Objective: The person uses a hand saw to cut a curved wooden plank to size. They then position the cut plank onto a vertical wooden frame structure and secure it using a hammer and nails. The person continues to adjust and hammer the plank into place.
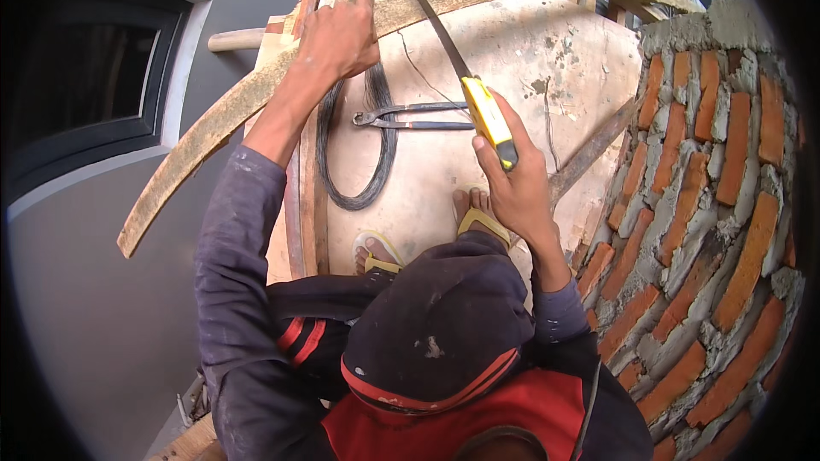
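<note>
My left hand (340, 38) is closed over a long, rough wooden plank (213, 119), which curves across the view in this wide picture. In my right hand (521, 179) is the yellow-and-black handle of a handsaw (489, 115). Its long dark blade reaches up and leftward, crossing the plank to the right of my left hand. Whether the teeth touch the wood cannot be made out. Below the plank, dark-handled pincers (418, 125) lie on the pale board (512, 51), partly over a coil of black wire (363, 203).
My feet in yellow-strapped sandals (485, 220) stand on the board. A rough brick wall (735, 154) rises close on my right. At left are a grey wall (94, 307) and a dark-framed window (94, 68). Timber (309, 196) runs along the board's left side.
</note>
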Demonstrator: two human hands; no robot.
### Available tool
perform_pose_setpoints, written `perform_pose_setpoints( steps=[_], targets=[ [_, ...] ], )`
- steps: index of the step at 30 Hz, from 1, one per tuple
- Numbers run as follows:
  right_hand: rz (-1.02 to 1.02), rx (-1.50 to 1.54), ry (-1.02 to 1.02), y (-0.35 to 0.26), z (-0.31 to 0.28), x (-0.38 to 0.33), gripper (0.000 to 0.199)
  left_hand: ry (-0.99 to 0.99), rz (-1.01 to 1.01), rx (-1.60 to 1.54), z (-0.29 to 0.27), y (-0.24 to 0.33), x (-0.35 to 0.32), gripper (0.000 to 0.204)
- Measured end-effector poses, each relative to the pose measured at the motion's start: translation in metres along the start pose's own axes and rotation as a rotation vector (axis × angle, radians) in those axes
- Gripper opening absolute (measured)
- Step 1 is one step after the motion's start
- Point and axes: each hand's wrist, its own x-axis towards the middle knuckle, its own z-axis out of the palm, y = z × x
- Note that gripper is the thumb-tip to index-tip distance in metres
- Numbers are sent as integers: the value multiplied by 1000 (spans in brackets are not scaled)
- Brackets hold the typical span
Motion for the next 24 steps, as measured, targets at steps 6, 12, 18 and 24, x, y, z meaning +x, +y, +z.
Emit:
perform_pose_setpoints(
  steps=[6, 12, 18, 24],
  targets=[
    [120, -78, -78, -14, -28, -49, 48, 25, 5, 10, -8, -2, -3, 28],
    [183, -9, -57, -7, -19, -46, 51, -33, -2, -24, -6, 10, -7, 29],
    [103, -32, -51, 14, -5, -20, 46, -71, -25, -34, -3, -2, 1, 35],
    [44, -61, -70, 12, -35, -79, 46, 18, -5, 7, -9, 2, -13, 30]
  ],
)
